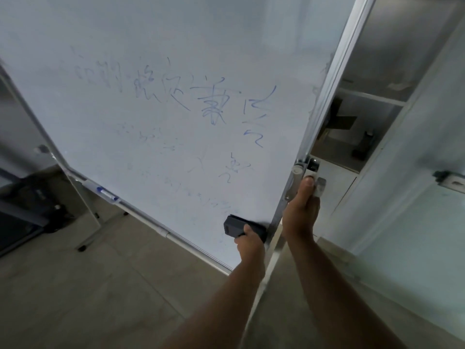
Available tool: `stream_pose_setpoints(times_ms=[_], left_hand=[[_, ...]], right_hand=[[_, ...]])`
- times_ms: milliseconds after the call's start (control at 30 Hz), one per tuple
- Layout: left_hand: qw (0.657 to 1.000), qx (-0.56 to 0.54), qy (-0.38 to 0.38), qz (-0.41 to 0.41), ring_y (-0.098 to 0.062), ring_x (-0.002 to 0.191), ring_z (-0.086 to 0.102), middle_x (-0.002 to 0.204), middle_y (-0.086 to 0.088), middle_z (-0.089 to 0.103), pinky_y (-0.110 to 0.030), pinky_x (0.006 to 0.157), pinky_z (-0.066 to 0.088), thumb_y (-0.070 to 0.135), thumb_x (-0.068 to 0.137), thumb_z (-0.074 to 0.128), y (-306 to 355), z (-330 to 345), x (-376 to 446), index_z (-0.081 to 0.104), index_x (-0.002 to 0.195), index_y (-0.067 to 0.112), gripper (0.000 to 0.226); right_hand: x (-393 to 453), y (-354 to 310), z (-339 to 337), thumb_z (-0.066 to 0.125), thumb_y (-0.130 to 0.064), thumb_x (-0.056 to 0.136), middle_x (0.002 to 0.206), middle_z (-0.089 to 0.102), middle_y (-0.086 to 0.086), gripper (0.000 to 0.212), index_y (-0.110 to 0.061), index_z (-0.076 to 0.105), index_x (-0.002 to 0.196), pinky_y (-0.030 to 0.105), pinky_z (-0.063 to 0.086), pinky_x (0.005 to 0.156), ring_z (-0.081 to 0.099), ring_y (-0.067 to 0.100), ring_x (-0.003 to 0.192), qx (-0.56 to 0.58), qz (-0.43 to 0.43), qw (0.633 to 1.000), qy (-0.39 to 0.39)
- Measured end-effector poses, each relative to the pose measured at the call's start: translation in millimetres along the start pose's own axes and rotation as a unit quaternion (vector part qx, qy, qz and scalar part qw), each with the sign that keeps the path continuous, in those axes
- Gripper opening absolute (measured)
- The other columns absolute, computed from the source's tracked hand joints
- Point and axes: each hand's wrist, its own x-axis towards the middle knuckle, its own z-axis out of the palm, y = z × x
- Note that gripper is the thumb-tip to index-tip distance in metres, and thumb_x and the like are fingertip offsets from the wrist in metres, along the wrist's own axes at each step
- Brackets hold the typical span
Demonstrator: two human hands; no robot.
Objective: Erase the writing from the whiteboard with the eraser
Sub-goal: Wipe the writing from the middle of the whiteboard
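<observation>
— Tiled floor point(75, 285), dim room, and that big board point(176, 34) on a rolling stand leaning across it. See the marker point(107, 194) lying on the tray at the left?

— I do. How much of the writing is off?

— Less than half, I'd judge. At the far left the characters are just pale smears, and the lower rows look ghosted too. But the writing point(214, 104) in the middle and toward the right is plain blue, untouched as far as I can tell, with a small patch lower down near the right edge as well.

— Where's the eraser?

— The eraser point(235, 226) is low on the board, near its right corner, flat against the surface. The left hand point(247, 244) has its fingers curled round it, clamped on.

— And the other hand?

— The right hand point(300, 212) grips the frame point(324, 96) at the right edge, thumb up by a metal bracket, seemingly steadying the board. Most of the wiping lies above the eraser.
</observation>
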Motion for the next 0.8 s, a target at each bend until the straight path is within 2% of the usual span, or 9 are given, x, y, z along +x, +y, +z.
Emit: stream_pose_setpoints(times_ms=[67, 233, 300, 400, 433, 500, 567, 700, 800], left_hand=[[0.999, 0.009, 0.008, -0.036, -0.037, 0.116, 0.053, 0.132, -0.020, 0.053, -0.043, 0.102, 0.042, 0.042, 0.101, 0.034, -3, -2, 6, 0.037, 0.137, 0.001, 0.055], [0.995, -0.047, -0.031, 0.081, -0.026, 0.111, 0.055, 0.122, -0.010, 0.055, -0.039, 0.101, 0.044, 0.039, 0.101, 0.034, 10, 14, -24, 0.036, 0.133, 0.012, 0.041], [0.995, -0.040, -0.005, 0.090, -0.029, 0.113, 0.054, 0.126, -0.013, 0.053, -0.040, 0.100, 0.044, 0.037, 0.102, 0.034, 10, 14, -21, 0.034, 0.134, 0.010, 0.043], [0.998, -0.032, 0.031, -0.032, -0.038, 0.120, 0.050, 0.135, -0.021, 0.049, -0.044, 0.104, 0.040, 0.038, 0.102, 0.034, -1, 2, 1, 0.034, 0.139, 0.001, 0.053], [0.996, -0.038, 0.022, -0.074, -0.039, 0.121, 0.050, 0.136, -0.022, 0.049, -0.044, 0.105, 0.040, 0.039, 0.102, 0.034, -7, -4, 10, 0.035, 0.140, -0.001, 0.055], [0.995, -0.034, 0.007, -0.095, -0.038, 0.119, 0.051, 0.135, -0.022, 0.050, -0.044, 0.104, 0.042, 0.038, 0.101, 0.035, -13, -11, 17, 0.036, 0.140, -0.001, 0.055], [0.999, -0.026, -0.001, -0.048, -0.036, 0.118, 0.052, 0.132, -0.018, 0.051, -0.042, 0.104, 0.041, 0.036, 0.102, 0.036, -8, -9, 10, 0.035, 0.139, 0.001, 0.051], [0.988, -0.086, -0.058, 0.113, -0.023, 0.113, 0.054, 0.122, -0.006, 0.054, -0.035, 0.100, 0.043, 0.035, 0.101, 0.038, 9, 0, -26, 0.035, 0.130, 0.017, 0.034], [0.987, -0.091, -0.030, 0.131, -0.028, 0.115, 0.053, 0.124, -0.008, 0.052, -0.040, 0.101, 0.044, 0.033, 0.101, 0.040, 8, 0, -18, 0.035, 0.130, 0.017, 0.033]], right_hand=[[-3, 2, 1, 0.039, -0.055, 0.085, 0.067, 0.057, -0.002, 0.054, -0.004, 0.054, 0.083, 0.006, 0.038, 0.054, 0.054, -0.008, 0.056, 0.009, 0.001, 1.000, 0.000], [-2, 11, 0, 0.031, -0.066, 0.080, 0.072, 0.059, 0.000, 0.063, -0.009, 0.056, 0.085, 0.012, 0.041, 0.059, 0.054, -0.005, 0.061, -0.020, -0.001, 1.000, 0.004], [-1, 12, -1, 0.031, -0.066, 0.081, 0.077, 0.062, 0.002, 0.062, -0.010, 0.057, 0.087, 0.020, 0.044, 0.065, 0.057, 0.007, 0.069, -0.029, 0.004, 1.000, 0.002], [-1, 8, -1, 0.033, -0.063, 0.082, 0.075, 0.058, 0.000, 0.048, -0.020, 0.053, 0.079, 0.026, 0.043, 0.070, 0.055, 0.017, 0.073, -0.027, 0.009, 1.000, 0.001], [-3, 7, -1, 0.034, -0.063, 0.081, 0.073, 0.058, -0.001, 0.047, -0.020, 0.053, 0.079, 0.026, 0.044, 0.068, 0.057, 0.015, 0.072, -0.019, 0.010, 1.000, 0.000], [-8, 4, 0, 0.035, -0.062, 0.080, 0.069, 0.059, -0.002, 0.053, -0.013, 0.056, 0.081, 0.019, 0.046, 0.061, 0.058, 0.004, 0.063, -0.004, 0.004, 1.000, -0.005], [-9, 3, 0, 0.034, -0.063, 0.079, 0.069, 0.059, -0.003, 0.056, -0.012, 0.057, 0.083, 0.013, 0.044, 0.057, 0.057, -0.004, 0.059, 0.000, 0.000, 1.000, 0.003], [-10, 2, 1, 0.036, -0.064, 0.079, 0.074, 0.061, -0.007, 0.046, -0.024, 0.058, 0.084, 0.019, 0.048, 0.063, 0.058, -0.003, 0.063, 0.003, 0.022, 1.000, 0.006], [-13, 1, 1, 0.038, -0.054, 0.085, 0.072, 0.059, -0.006, 0.044, -0.015, 0.059, 0.086, 0.008, 0.043, 0.058, 0.056, -0.010, 0.059, 0.003, 0.023, 1.000, 0.019]])
